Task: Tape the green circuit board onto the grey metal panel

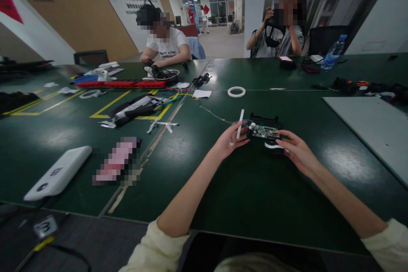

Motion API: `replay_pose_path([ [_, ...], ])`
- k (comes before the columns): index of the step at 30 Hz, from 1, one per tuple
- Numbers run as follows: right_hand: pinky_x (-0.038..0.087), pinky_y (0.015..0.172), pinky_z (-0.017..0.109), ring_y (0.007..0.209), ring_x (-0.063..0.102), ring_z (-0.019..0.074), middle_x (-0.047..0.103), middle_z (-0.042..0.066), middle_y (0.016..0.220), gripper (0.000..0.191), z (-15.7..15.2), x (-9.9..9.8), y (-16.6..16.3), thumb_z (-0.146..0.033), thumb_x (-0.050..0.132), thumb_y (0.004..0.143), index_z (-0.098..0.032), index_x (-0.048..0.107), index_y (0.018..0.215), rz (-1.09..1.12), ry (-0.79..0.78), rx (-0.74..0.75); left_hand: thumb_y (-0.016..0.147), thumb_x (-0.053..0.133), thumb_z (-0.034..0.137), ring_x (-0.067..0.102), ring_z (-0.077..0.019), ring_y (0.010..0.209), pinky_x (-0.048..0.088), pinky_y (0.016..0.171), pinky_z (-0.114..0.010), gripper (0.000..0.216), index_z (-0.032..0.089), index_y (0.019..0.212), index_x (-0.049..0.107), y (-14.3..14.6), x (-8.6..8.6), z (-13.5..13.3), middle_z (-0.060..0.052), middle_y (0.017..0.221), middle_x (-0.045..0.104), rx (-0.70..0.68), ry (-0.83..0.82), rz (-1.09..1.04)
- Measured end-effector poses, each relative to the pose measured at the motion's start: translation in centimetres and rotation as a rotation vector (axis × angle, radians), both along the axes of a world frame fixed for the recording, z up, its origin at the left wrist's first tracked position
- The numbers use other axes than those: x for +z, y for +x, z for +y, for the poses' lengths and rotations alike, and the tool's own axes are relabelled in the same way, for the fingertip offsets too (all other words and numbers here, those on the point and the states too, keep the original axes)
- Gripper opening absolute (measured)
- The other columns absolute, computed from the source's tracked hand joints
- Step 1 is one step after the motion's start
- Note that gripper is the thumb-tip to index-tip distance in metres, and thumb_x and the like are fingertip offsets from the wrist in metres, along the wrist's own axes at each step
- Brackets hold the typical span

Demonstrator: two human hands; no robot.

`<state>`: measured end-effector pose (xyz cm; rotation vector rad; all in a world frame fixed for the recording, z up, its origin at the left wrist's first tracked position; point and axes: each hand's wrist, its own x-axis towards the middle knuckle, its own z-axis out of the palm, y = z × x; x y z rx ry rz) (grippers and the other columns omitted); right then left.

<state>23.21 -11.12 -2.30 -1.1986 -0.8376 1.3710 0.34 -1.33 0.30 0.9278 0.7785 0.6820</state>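
A small green circuit board (265,131) lies on a black casing (264,120) on the dark green table (248,187). My left hand (230,140) pinches a thin white strip (240,123) that stands up beside the board's left end. My right hand (295,149) has its fingers curled round the right end of the board and casing, over a white piece (272,145). A thin wire (216,116) runs away from the board to the left.
A white tape ring (236,91) lies beyond the board. A grey sheet (372,125) covers the right side. To the left lie a white device (59,173), black and red tools and yellow floor-style markings (105,108). Two people sit across the table, a water bottle (333,53) near one.
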Motion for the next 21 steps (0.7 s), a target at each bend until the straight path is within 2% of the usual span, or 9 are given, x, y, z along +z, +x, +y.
replay_pose_path([
  [3, 0.044, 0.061, 0.021, 0.079, 0.058, 0.0112, 0.065, -0.001, 0.098, 0.043, -0.4, 0.2, 0.3, -0.033, 0.075, 0.067, -0.032, 0.062, 0.108, -0.039, 0.001, 0.047, 0.083, 0.059, 0.032, 0.062, -0.0167, 0.098, 0.051, 0.087, -0.032, 0.031, 0.019, 0.111, 0.059, 0.0, -0.6, 0.5, -0.007, 0.118, 0.061, -0.004, -0.046, 0.000],
  [6, 0.045, 0.063, 0.023, 0.082, 0.058, 0.0129, 0.065, 0.000, 0.099, 0.044, -0.6, 0.4, 0.7, -0.034, 0.074, 0.068, -0.030, 0.061, 0.110, -0.082, 0.000, 0.047, 0.084, 0.059, 0.026, 0.064, -0.0139, 0.090, 0.053, 0.081, -0.026, 0.021, 0.014, 0.100, 0.064, 0.2, -0.9, 0.8, -0.009, 0.100, 0.067, 0.039, -0.066, -0.007],
  [10, 0.047, 0.074, 0.027, 0.091, 0.060, 0.0162, 0.065, 0.002, 0.103, 0.045, -0.6, 0.2, 0.8, -0.036, 0.073, 0.069, -0.028, 0.059, 0.112, -0.136, 0.034, 0.071, 0.082, 0.060, 0.016, 0.065, -0.0124, 0.073, 0.055, 0.071, -0.026, 0.014, 0.011, 0.094, 0.064, 0.7, -1.0, 0.7, -0.007, 0.080, 0.068, 0.126, -0.063, 0.018],
  [13, 0.046, 0.084, 0.033, 0.097, 0.059, 0.0182, 0.065, 0.002, 0.105, 0.045, -0.7, 0.0, 0.8, -0.035, 0.071, 0.071, -0.029, 0.058, 0.113, -0.170, 0.086, 0.089, 0.077, 0.064, 0.011, 0.065, -0.0120, 0.068, 0.055, 0.068, -0.027, 0.018, 0.012, 0.095, 0.062, 0.9, -1.1, 0.4, -0.005, 0.079, 0.067, 0.189, -0.075, 0.030],
  [17, 0.045, 0.090, 0.038, 0.100, 0.059, 0.0192, 0.065, 0.002, 0.106, 0.042, -1.0, 0.2, 0.5, -0.036, 0.068, 0.074, -0.029, 0.058, 0.114, -0.253, 0.112, 0.141, 0.072, 0.071, 0.015, 0.064, -0.0117, 0.064, 0.056, 0.064, -0.030, 0.032, 0.016, 0.103, 0.060, 0.9, -1.3, 0.3, -0.004, 0.085, 0.068, 0.095, -0.117, 0.009],
  [21, 0.046, 0.090, 0.039, 0.101, 0.059, 0.0193, 0.062, 0.003, 0.114, 0.044, -1.2, 1.6, 0.5, -0.037, 0.064, 0.077, -0.031, 0.055, 0.120, -0.276, 0.081, 0.298, 0.068, 0.074, 0.011, 0.064, -0.0113, 0.060, 0.054, 0.056, -0.023, 0.039, 0.015, 0.105, 0.061, 0.9, -1.6, 0.4, -0.005, 0.083, 0.068, 0.154, -0.109, 0.061],
])
